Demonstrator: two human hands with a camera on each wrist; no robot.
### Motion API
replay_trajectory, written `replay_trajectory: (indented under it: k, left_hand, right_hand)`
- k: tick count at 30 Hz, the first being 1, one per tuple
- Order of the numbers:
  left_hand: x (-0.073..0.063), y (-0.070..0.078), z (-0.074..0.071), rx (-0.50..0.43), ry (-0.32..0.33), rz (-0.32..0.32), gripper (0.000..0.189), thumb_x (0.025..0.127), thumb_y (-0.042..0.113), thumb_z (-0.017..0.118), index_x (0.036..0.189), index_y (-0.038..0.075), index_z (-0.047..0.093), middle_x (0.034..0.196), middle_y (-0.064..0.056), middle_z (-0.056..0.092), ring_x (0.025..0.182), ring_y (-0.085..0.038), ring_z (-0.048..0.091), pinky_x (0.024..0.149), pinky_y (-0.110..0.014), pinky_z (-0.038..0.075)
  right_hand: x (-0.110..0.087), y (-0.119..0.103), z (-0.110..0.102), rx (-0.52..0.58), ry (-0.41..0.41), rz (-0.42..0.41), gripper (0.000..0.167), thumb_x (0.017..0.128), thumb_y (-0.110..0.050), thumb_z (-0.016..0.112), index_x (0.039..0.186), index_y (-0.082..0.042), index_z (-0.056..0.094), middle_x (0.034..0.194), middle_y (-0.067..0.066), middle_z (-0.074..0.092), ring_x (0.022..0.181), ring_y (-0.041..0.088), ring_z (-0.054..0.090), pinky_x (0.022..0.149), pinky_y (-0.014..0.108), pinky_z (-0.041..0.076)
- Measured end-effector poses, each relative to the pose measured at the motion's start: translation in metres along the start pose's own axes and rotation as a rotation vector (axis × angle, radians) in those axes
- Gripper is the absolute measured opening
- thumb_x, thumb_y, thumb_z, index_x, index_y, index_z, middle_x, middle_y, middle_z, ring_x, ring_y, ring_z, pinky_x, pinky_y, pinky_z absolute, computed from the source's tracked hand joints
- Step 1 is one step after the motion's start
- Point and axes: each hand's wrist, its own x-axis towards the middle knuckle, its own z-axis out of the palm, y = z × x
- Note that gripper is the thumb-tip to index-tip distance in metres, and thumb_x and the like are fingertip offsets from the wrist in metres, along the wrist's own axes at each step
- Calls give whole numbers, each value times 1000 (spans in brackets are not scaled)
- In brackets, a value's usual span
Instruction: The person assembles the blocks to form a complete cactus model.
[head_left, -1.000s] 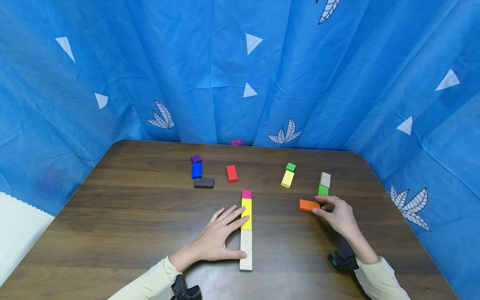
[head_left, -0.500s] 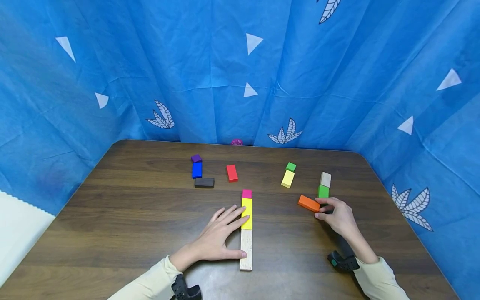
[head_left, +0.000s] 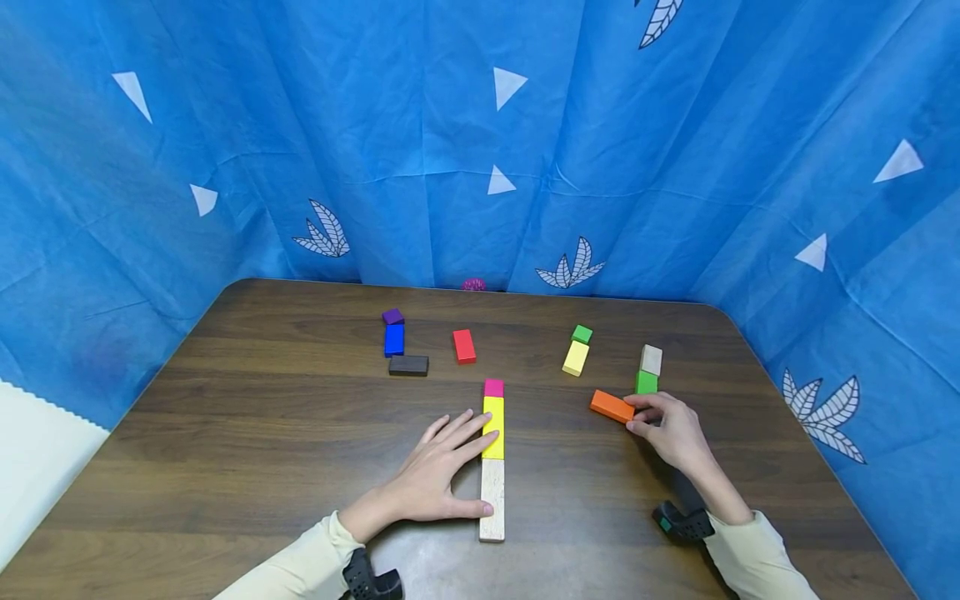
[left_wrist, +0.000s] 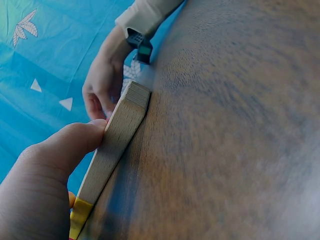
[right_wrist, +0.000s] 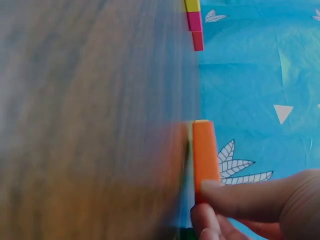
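In the head view my left hand point(head_left: 431, 483) lies spread beside a straight row of blocks, its thumb on a plain pale wood block point(head_left: 492, 525) and fingertips on a yellow block point(head_left: 492, 451). A pink block point(head_left: 493, 387) forms the far end of that row. My right hand point(head_left: 671, 433) pinches the right end of an orange block point(head_left: 611, 406) between thumb and fingers. In the right wrist view the thumb presses on the orange block point(right_wrist: 204, 150). A green block point(head_left: 647, 382) lies just beyond the right fingers, touching a whitish block point(head_left: 651, 359).
Farther back on the brown table point(head_left: 262, 433) lie a red block point(head_left: 464, 347), a pale yellow block point(head_left: 575, 358) touching a green one point(head_left: 581, 333), and a blue block point(head_left: 393, 340) between a purple block point(head_left: 392, 317) and a black block point(head_left: 408, 366). A blue curtain point(head_left: 420, 150) hangs behind.
The orange block has turned from nearly level to slanted, its left end swinging away, then shifted slightly left with the right hand. The left hand and its row have stayed put.
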Motion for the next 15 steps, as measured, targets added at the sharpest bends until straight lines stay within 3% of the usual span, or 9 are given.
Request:
replay_trajectory:
  k: [7, 15]
  left_hand:
    - [0, 1, -1, -8, -16, -9, 90, 79, 71, 61, 150, 20, 41, 160, -1, 31, 148, -31, 27, 118, -56, 21]
    - [0, 2, -1, -9, -19, -10, 90, 79, 71, 61, 150, 20, 41, 160, -2, 31, 148, -31, 26, 118, -56, 21]
  right_hand:
    - [10, -20, 5, 96, -63, -25, 33, 84, -1, 73, 116, -2, 69, 99, 13, 66, 79, 19, 61, 58, 22, 47]
    - [20, -43, 20, 168, -127, -115, 30, 80, 2, 75, 110, -3, 72, 93, 8, 64, 75, 15, 59, 60, 21, 49]
